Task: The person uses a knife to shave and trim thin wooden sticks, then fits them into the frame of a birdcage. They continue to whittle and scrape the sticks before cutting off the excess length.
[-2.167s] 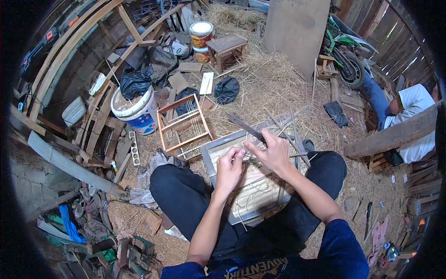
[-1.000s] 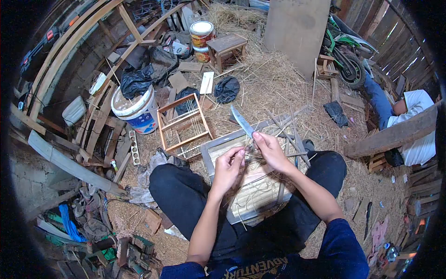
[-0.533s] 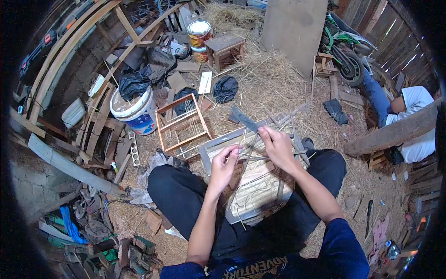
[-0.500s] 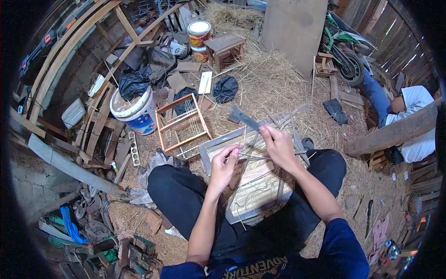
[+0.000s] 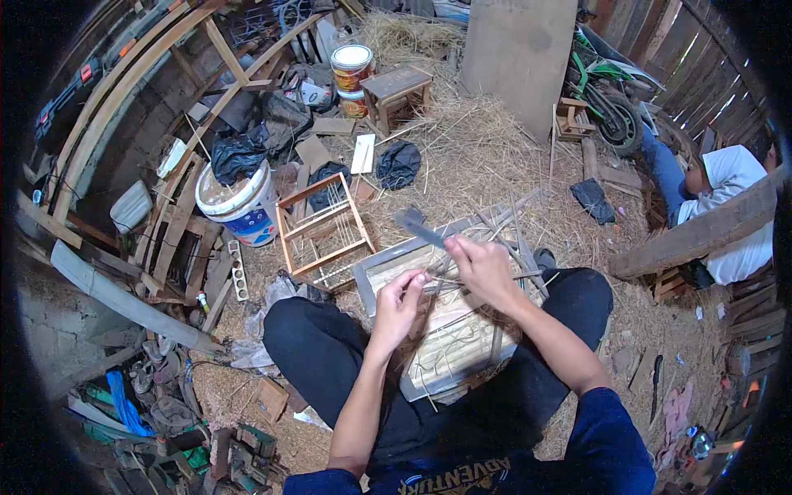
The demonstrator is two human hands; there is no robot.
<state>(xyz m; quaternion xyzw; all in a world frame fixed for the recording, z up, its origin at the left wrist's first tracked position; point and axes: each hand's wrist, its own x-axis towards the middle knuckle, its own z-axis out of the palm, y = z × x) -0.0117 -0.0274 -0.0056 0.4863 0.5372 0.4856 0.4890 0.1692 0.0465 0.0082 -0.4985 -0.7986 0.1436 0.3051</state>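
Note:
My right hand [image 5: 485, 269] is closed round a flat grey knife blade [image 5: 426, 231], which points up and left; its handle is hidden in the fist. My left hand [image 5: 396, 307] pinches a thin wooden strip [image 5: 454, 285] between thumb and fingertips. That strip runs rightward, passing close to or under the right hand. Beneath both hands, a grey-framed slatted wooden panel [image 5: 385, 351] lies across my lap, with several loose strips and curled shavings on it.
A small wooden frame [image 5: 330, 262] with thin rods stands left of the panel. Behind it are a white bucket [image 5: 254, 216] and a low stool [image 5: 398, 87]. To the right, a person in a white shirt [image 5: 734, 198] sits behind a thick beam [image 5: 701, 239]. Straw [image 5: 487, 140] covers the floor.
My right hand has moved left and down with the knife, closer to my left hand. The left hand stays nearly in place, still pinching a strip.

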